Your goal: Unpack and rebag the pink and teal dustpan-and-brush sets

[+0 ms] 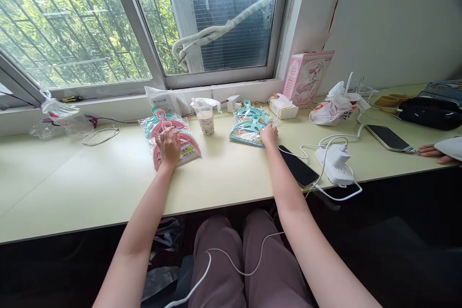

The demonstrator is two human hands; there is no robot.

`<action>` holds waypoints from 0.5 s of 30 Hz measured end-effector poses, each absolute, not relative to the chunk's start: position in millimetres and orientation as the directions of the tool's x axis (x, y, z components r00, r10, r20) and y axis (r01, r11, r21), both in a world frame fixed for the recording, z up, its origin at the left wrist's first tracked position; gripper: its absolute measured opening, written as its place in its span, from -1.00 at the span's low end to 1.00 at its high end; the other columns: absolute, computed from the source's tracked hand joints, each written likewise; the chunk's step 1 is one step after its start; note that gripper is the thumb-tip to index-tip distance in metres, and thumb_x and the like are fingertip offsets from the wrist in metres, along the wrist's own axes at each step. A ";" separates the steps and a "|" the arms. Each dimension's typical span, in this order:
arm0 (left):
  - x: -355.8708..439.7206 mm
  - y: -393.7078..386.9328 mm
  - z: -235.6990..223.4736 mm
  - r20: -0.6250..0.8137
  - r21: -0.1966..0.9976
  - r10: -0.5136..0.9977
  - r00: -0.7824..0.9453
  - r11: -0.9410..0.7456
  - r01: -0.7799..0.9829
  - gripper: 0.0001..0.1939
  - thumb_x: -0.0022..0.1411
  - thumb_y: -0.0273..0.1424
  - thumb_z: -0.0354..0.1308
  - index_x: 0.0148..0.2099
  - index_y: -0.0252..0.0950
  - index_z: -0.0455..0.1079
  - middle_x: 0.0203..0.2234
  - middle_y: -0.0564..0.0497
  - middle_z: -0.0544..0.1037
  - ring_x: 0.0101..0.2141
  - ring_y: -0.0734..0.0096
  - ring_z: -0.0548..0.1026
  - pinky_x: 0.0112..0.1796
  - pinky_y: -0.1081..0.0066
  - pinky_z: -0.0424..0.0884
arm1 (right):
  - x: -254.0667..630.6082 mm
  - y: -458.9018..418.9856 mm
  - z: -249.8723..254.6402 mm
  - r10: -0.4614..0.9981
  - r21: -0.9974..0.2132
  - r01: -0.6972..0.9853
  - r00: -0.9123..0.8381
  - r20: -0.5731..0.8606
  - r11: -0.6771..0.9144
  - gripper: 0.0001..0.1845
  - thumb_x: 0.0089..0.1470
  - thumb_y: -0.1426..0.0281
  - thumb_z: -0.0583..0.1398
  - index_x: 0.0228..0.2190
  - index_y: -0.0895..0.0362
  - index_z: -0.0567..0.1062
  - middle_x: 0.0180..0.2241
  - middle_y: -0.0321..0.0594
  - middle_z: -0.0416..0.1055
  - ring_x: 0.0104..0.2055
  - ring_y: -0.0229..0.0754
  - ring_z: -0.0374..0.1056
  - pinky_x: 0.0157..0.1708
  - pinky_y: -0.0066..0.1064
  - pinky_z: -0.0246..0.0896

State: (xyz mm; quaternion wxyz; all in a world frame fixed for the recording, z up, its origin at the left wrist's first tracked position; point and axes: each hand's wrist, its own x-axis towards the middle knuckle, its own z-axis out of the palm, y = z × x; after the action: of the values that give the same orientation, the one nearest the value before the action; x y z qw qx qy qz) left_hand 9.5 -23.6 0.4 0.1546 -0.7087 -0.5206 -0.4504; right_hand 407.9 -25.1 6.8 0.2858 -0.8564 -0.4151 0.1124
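Observation:
My left hand (168, 147) lies over a pink dustpan-and-brush set (187, 147) in clear wrapping, with its fingers spread and resting on top. Under and behind that pack, teal wrapped sets (147, 127) stick out at the far left side. My right hand (269, 135) is closed at the right edge of a teal wrapped dustpan-and-brush set (245, 132), fingers curled on the wrapping. Another teal set (247, 109) lies just behind it. Between the two piles stands a drink cup (206, 122) with a tissue or plastic on top.
Right of my right arm lie a black phone (299, 167) and a white power strip (335, 166) with looping cables. Farther back are a tissue pack (283, 107), a pink box (306, 77) and a white bag (334, 106). Another person's hand (435, 153) rests near a second phone (390, 138).

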 end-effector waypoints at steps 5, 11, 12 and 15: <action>12.5 -23.5 -0.3 0.788 0.283 0.614 0.050 -0.433 0.855 -0.72 0.37 -0.43 -0.04 -0.06 -0.21 0.51 0.14 -0.17 0.47 0.25 -0.03 0.29 0.36 -0.10 -0.24 | 410.4 -22.2 6.4 0.782 -0.515 0.679 0.622 0.026 -0.523 -0.68 0.25 0.29 0.22 -0.07 0.25 0.54 -0.01 0.16 0.51 0.15 0.14 0.37 0.17 -0.07 -0.01; 16.8 -28.3 2.4 0.795 0.328 0.606 0.035 -0.477 0.815 -0.79 0.34 -0.44 0.02 -0.14 -0.19 0.50 0.09 -0.14 0.49 0.23 -0.02 0.29 0.36 -0.09 -0.24 | 408.0 -21.8 11.0 0.732 -0.630 0.626 0.669 0.132 -0.459 -0.78 0.22 0.40 0.17 -0.15 0.21 0.56 -0.08 0.08 0.52 0.12 0.12 0.36 0.14 0.02 0.03; 19.3 -29.8 3.5 0.801 0.348 0.598 0.018 -0.490 0.799 -0.80 0.33 -0.45 0.04 -0.15 -0.19 0.50 0.08 -0.13 0.50 0.23 -0.02 0.28 0.36 -0.10 -0.23 | 407.2 -21.9 13.9 0.704 -0.665 0.612 0.687 0.180 -0.427 -0.77 0.22 0.41 0.14 -0.14 0.20 0.54 -0.05 0.08 0.49 0.14 0.14 0.33 0.14 0.05 0.05; 34.8 -35.7 8.7 0.820 0.443 0.567 -0.073 -0.551 0.707 -0.82 0.34 -0.47 0.05 -0.15 -0.22 0.49 0.03 -0.15 0.50 0.22 -0.03 0.27 0.33 -0.13 -0.16 | 405.0 -23.7 25.1 0.608 -0.780 0.584 0.710 0.356 -0.225 -0.72 0.23 0.47 0.07 -0.06 0.20 0.46 0.08 0.15 0.36 0.15 0.13 0.31 0.09 0.04 0.19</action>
State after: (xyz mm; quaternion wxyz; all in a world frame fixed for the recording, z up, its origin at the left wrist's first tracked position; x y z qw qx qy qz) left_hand 34.8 -35.7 8.7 0.0623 -0.6781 -0.4697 -0.5619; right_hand 405.0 -23.7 25.1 0.4924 -0.7825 -0.3808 0.0121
